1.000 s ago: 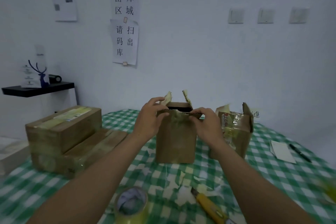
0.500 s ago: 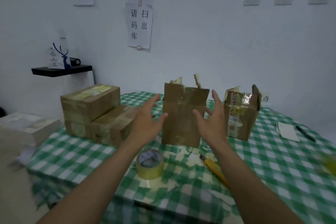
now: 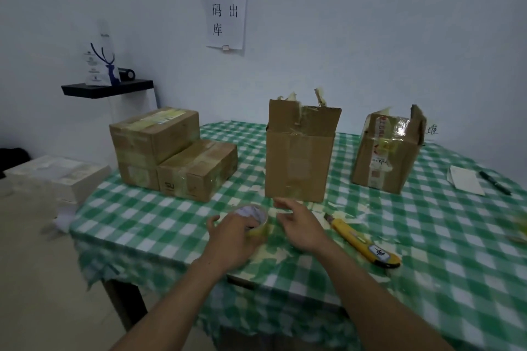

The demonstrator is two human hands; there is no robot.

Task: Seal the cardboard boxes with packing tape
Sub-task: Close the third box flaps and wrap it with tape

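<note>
A tall cardboard box [image 3: 298,157] stands upright mid-table, its top flaps raised with torn tape on them. A second open box [image 3: 385,151] stands to its right. At the left sit taped boxes, one [image 3: 154,134] stacked above and a lower one [image 3: 199,169] in front. A roll of yellowish packing tape [image 3: 256,222] lies near the table's front edge. My left hand [image 3: 232,232] rests over the roll, fingers curled around its left side. My right hand [image 3: 299,225] hovers just right of the roll, fingers apart and empty.
A yellow utility knife [image 3: 362,242] lies right of my right hand. Paper scraps and tape bits litter the green checked tablecloth [image 3: 442,251]. A white note [image 3: 464,184] and a black pen [image 3: 494,182] lie far right. A black wall shelf [image 3: 108,90] hangs at the left.
Both hands left the tall box's top flaps and came down toward the table's front edge. My left hand now covers the tape roll. The view pulled back from the table.
</note>
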